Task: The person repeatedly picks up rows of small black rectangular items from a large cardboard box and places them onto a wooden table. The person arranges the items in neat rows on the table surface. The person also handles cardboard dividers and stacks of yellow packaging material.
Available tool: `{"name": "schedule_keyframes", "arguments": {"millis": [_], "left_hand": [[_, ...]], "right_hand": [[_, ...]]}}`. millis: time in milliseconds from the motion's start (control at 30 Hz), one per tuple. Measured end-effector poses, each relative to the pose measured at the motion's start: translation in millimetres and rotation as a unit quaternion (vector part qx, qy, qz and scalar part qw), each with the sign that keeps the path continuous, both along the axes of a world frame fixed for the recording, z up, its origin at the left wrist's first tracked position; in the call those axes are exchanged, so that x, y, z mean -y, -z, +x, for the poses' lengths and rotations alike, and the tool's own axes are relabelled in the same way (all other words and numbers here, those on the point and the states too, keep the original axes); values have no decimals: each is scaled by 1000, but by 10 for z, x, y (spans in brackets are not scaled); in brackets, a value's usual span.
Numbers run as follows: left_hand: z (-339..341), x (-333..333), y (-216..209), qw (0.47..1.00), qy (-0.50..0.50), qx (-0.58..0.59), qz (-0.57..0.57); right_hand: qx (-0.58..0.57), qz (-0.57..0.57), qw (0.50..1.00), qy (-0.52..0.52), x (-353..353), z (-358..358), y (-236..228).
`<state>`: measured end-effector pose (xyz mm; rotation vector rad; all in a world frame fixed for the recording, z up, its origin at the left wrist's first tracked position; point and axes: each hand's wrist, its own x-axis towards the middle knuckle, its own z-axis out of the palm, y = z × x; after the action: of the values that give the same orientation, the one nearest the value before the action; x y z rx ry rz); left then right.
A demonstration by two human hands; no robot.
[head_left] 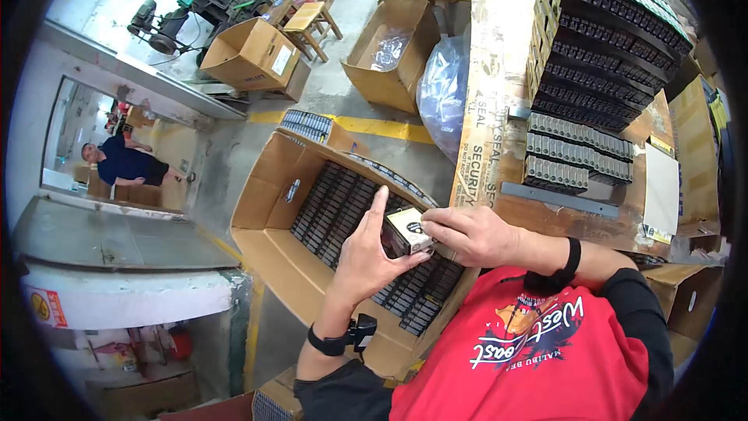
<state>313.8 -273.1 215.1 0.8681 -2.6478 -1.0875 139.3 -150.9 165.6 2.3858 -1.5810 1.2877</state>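
My left hand grips a small box with a cream top and dark sides, its thumb below and its index finger stretched up along the far side. At the box's right edge my right hand is closed, fingertips pressed together; what they pinch, if anything, is hidden. Both hands are above a large open carton, which holds tight rows of small dark boxes. The flaps of this carton stand out to the sides.
On the wooden workbench at right are a tall stack of dark boxes, lower rows of boxes and a metal bar. Beyond the carton are another open carton and a clear plastic bag. A person is in a doorway at left.
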Motion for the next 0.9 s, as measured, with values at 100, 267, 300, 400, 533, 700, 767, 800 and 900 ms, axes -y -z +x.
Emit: {"name": "schedule_keyframes", "arguments": {"millis": [100, 267, 300, 400, 533, 700, 767, 800, 900], "left_hand": [[111, -150, 128, 999, -22, -21, 16], [315, -195, 450, 996, -72, -36, 28], [336, -178, 563, 996, -86, -6, 10], [528, -167, 1062, 993, -89, 78, 17], [710, -390, 1901, 978, -50, 192, 56], [724, -801, 2585, 949, 75, 306, -3], [752, -1034, 2710, 919, 164, 349, -81], [886, -1188, 2951, 920, 134, 339, -145], [755, -1156, 2609, 904, 132, 393, -107]], "right_hand": [[-25, 18, 999, -41, 7, 83, -39], [-35, 135, 984, -110, 2, 67, -15], [-30, 140, 986, -88, -41, 12, 13], [-11, 236, 971, -24, -201, -230, 4], [-31, 285, 958, 3, -370, -357, 76], [-34, 327, 944, 39, -591, -500, 142], [-24, 340, 938, 69, -676, -592, 190], [-20, 341, 936, 82, -734, -593, 181], [3, 355, 928, 118, -921, -681, 257]]}}
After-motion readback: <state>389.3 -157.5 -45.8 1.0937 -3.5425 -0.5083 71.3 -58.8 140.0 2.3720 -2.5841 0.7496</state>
